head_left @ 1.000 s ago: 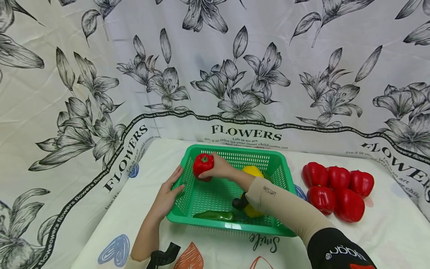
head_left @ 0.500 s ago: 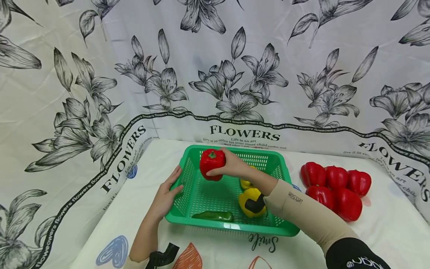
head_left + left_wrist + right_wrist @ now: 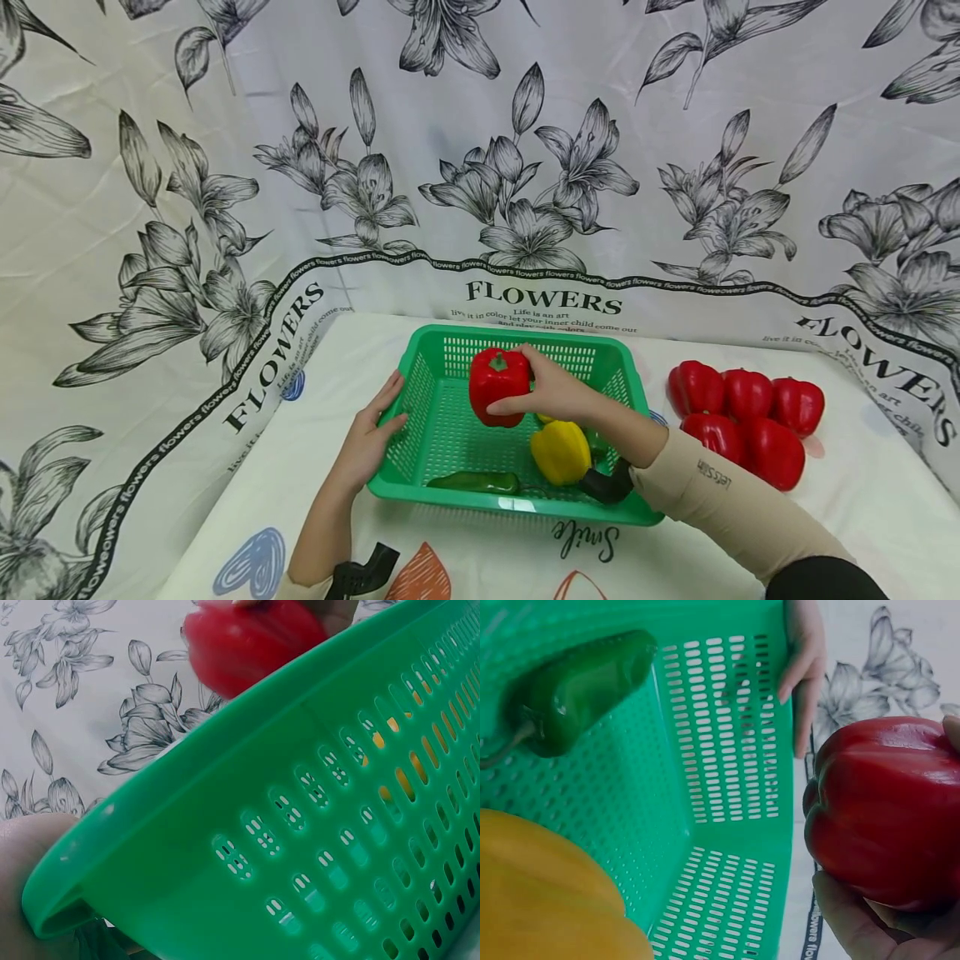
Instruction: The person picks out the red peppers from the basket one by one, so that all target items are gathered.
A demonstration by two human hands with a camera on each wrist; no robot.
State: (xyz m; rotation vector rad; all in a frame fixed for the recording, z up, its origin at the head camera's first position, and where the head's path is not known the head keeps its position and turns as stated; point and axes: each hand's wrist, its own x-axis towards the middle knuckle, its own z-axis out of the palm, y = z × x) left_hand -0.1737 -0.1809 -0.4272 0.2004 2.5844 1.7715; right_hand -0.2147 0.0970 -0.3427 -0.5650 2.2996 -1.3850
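In the head view my right hand (image 3: 551, 393) holds a red bell pepper (image 3: 493, 390), stem facing up, above the green slotted basket (image 3: 442, 437). The right wrist view shows its thumb and fingers round the side of that bell pepper (image 3: 889, 814). My left hand (image 3: 372, 439) rests against the basket's left side, fingers straight along the outside and the thumb at the rim. Inside the basket lie a long green pepper (image 3: 476, 482) near the front and a yellow bell pepper (image 3: 558, 454). A second yellow piece behind it is mostly hidden by my right hand.
Several red bell peppers (image 3: 750, 417) sit grouped on the patterned cloth (image 3: 862, 517) to the right of the basket. Behind the table hangs a flower-print curtain (image 3: 465, 192). My right forearm crosses over the basket's right rim (image 3: 637, 379).
My right hand has lifted the red bell pepper from the basket's far left and carried it right and nearer to me. The left hand has stayed at the basket's left side.
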